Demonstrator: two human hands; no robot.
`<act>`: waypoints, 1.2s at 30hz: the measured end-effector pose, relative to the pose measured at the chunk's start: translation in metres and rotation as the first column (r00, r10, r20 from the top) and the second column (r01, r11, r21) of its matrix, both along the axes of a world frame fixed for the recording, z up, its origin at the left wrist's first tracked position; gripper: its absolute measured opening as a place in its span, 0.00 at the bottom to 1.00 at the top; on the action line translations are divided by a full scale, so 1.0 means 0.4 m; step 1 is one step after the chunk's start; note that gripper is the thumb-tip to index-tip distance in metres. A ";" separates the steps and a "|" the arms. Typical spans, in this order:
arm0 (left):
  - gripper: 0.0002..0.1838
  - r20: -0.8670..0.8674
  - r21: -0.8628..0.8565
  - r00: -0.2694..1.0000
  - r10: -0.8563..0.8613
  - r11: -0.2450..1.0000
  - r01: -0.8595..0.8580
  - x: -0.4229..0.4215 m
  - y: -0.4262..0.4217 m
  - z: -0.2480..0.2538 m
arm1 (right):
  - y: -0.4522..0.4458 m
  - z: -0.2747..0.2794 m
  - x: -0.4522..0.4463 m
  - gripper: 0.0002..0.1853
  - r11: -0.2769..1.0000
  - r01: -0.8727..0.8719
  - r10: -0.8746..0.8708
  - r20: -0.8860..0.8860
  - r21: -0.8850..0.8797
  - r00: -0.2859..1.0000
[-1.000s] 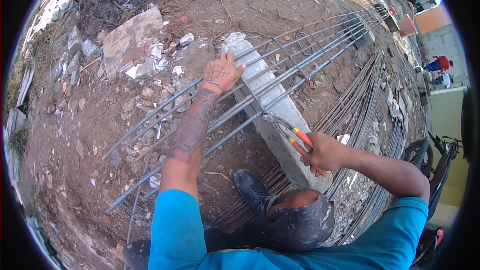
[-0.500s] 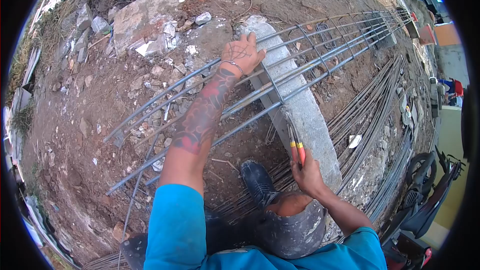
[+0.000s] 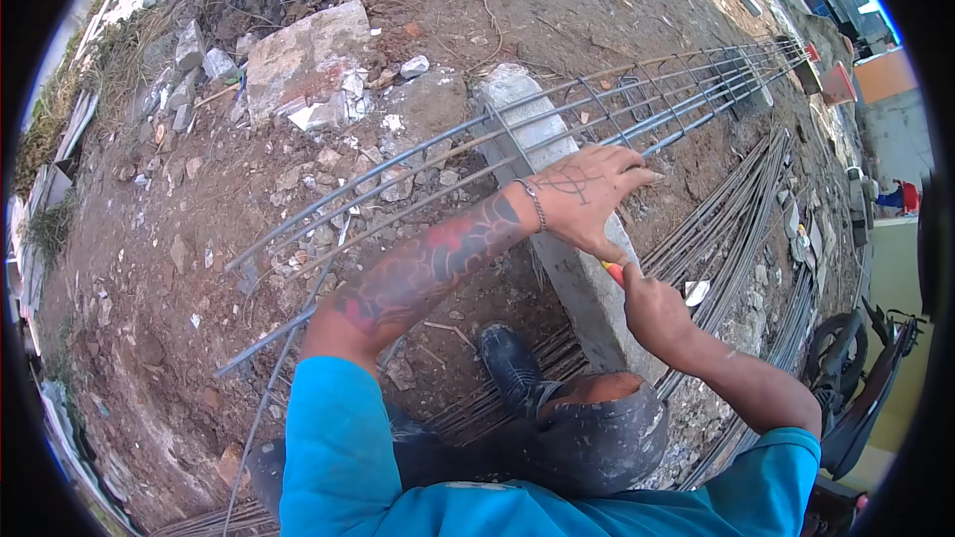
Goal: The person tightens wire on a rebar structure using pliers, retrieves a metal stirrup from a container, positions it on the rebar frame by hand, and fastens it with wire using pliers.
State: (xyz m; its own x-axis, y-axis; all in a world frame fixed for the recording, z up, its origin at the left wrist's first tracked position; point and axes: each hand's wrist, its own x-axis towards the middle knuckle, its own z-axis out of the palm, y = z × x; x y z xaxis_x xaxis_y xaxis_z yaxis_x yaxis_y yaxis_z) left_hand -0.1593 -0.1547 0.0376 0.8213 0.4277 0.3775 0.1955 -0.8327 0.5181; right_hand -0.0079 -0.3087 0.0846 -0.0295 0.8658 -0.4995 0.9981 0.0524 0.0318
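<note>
While the rebar cage (image 3: 508, 137) slanted from lower left across the concrete beam (image 3: 587, 298) toward upper right, the left hand (image 3: 587, 197) reached over its bars, fingers spread, contact unclear; near its thumb, an orange-handled tool (image 3: 614, 271), mostly hidden, sat clasped in the right hand (image 3: 657, 313); loose rods (image 3: 721, 214) lay farther right.

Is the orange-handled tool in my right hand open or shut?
Cannot tell. Only a bit of its orange handle shows by your right hand; the working end is hidden, apparently behind your left hand.
</note>
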 end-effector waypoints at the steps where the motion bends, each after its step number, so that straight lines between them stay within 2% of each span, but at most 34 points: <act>1: 0.44 -0.125 -0.250 0.951 -0.282 0.937 0.245 0.029 -0.048 0.008 | 0.012 0.015 0.001 0.06 0.998 -0.054 0.056 0.059 -0.034 0.997; 3: 0.28 -0.364 -0.380 0.845 -0.392 0.891 0.250 0.083 -0.094 -0.048 | 0.040 0.031 -0.005 0.07 0.991 -0.125 0.130 0.124 -0.044 0.984; 4: 0.28 -0.358 -0.369 0.851 -0.383 0.896 0.248 0.097 -0.116 -0.072 | 0.046 0.035 -0.002 0.07 0.982 -0.180 0.187 0.182 -0.051 0.965; 5: 0.20 -0.215 -0.347 0.961 -0.176 0.933 0.093 0.110 -0.132 -0.092 | 0.055 0.040 0.002 0.08 0.972 -0.230 0.237 0.242 -0.058 0.941; 6: 0.13 -0.064 -0.359 0.997 0.045 0.931 -0.066 0.119 -0.143 -0.119 | 0.060 0.046 -0.004 0.08 0.971 -0.231 0.237 0.249 -0.056 0.939; 7: 0.06 0.097 -0.271 0.987 0.127 0.958 -0.096 0.118 -0.150 -0.135 | 0.061 0.055 -0.016 0.09 0.953 -0.298 0.302 0.297 -0.061 0.906; 8: 0.06 0.101 -0.280 0.986 0.133 0.955 -0.101 0.120 -0.163 -0.152 | 0.056 0.069 -0.025 0.11 0.929 -0.363 0.364 0.342 -0.072 0.866; 9: 0.06 0.196 -0.284 0.970 0.145 0.955 -0.086 0.120 -0.172 -0.166 | 0.052 0.101 -0.028 0.15 0.928 -0.371 0.362 0.314 -0.033 0.878; 10: 0.06 0.293 -0.266 0.943 0.155 0.961 -0.075 0.118 -0.157 -0.172 | 0.073 0.134 -0.021 0.15 0.924 -0.382 0.368 0.323 -0.019 0.872; 11: 0.09 0.364 -0.171 0.910 0.201 0.974 -0.147 0.122 -0.156 -0.185 | 0.093 0.166 -0.002 0.16 0.989 0.057 -0.063 -0.045 -0.134 0.997; 12: 0.09 0.363 -0.176 0.907 0.212 0.972 -0.157 0.127 -0.157 -0.201 | 0.102 0.180 0.022 0.17 0.824 0.404 -0.535 -0.312 -0.396 0.785; 13: 0.10 0.416 -0.158 0.887 0.198 0.977 -0.144 0.128 -0.157 -0.206 | 0.101 0.161 0.062 0.19 0.443 0.488 -0.896 -0.360 -0.752 0.259; 14: 0.11 0.468 -0.136 0.866 0.173 0.983 -0.123 0.133 -0.160 -0.211 | 0.088 0.136 0.066 0.19 0.440 0.489 -0.898 -0.358 -0.753 0.257; 16: 0.12 0.502 -0.095 0.845 0.187 0.982 -0.161 0.134 -0.168 -0.213 | 0.084 0.112 0.065 0.19 0.382 0.354 -0.922 -0.326 -0.854 0.209; 17: 0.12 0.530 -0.065 0.824 0.201 0.978 -0.197 0.131 -0.173 -0.216 | 0.095 0.116 0.060 0.18 0.427 0.365 -0.896 -0.332 -0.828 0.296; 18: 0.12 0.527 -0.072 0.826 0.200 0.979 -0.192 0.136 -0.181 -0.221 | 0.100 0.126 0.053 0.18 0.419 0.366 -0.900 -0.325 -0.831 0.291; 19: 0.13 0.550 -0.104 0.797 0.249 0.967 -0.231 0.128 -0.187 -0.193 | 0.112 0.162 0.011 0.16 0.717 0.341 -0.617 -0.324 -0.608 0.717; 20: 0.13 0.573 -0.131 0.764 0.297 0.953 -0.272 0.117 -0.183 -0.158 | 0.123 0.181 -0.008 0.15 0.921 0.133 -0.200 -0.151 -0.365 0.968; 21: 0.15 0.487 -0.108 0.846 0.216 0.976 -0.187 0.094 -0.177 -0.120 | 0.090 0.141 0.018 0.15 0.948 -0.313 0.316 0.080 -0.050 0.945; 22: 0.15 0.480 -0.116 0.850 0.215 0.976 -0.182 0.100 -0.168 -0.100 | 0.088 0.141 0.002 0.15 0.950 -0.308 0.312 0.072 -0.057 0.947; 24: 0.14 0.344 -0.363 0.938 -0.033 0.917 0.165 0.116 -0.130 -0.063 | 0.098 0.156 -0.052 0.15 0.910 -0.384 0.416 0.370 -0.159 0.831; 25: 0.12 0.108 -0.416 0.984 -0.140 0.893 0.173 0.108 -0.114 -0.035 | 0.106 0.157 -0.039 0.14 0.892 -0.420 0.450 0.408 -0.164 0.795; 26: 0.12 0.112 -0.407 0.984 -0.136 0.897 0.170 0.111 -0.118 -0.032 | 0.105 0.159 -0.027 0.14 0.891 -0.424 0.450 0.416 -0.159 0.790; 28: 0.09 0.087 -0.384 0.992 0.089 0.922 -0.049 0.128 -0.145 -0.050 | 0.096 0.164 -0.004 0.16 0.848 -0.527 0.505 0.394 -0.058 0.768; 29: 0.09 0.297 -0.359 0.930 0.216 0.928 -0.101 0.137 -0.167 -0.080 | 0.094 0.194 0.006 0.16 0.857 -0.498 0.465 0.217 0.131 0.858; 30: 0.09 0.293 -0.357 0.930 0.221 0.928 -0.108 0.152 -0.177 -0.108 | 0.115 0.213 0.007 0.16 0.854 -0.502 0.470 0.214 0.136 0.856; 31: 0.09 0.457 -0.248 0.829 0.322 0.941 -0.229 0.167 -0.188 -0.128 | 0.147 0.231 0.004 0.16 0.983 -0.099 0.097 -0.023 -0.151 0.995; 32: 0.10 0.616 -0.163 0.690 0.380 0.918 -0.360 0.176 -0.202 -0.138 | 0.159 0.240 0.012 0.16 0.830 0.258 -0.354 -0.108 -0.494 0.929; 33: 0.10 0.630 -0.084 0.698 0.340 0.923 -0.375 0.182 -0.216 -0.150 | 0.136 0.186 0.051 0.13 0.662 0.415 -0.685 -0.278 -0.624 0.673; 36: 0.11 0.643 -0.072 0.712 0.282 0.948 -0.311 0.173 -0.224 -0.166 | 0.107 0.140 0.051 0.12 0.672 0.363 -0.694 -0.378 -0.646 0.613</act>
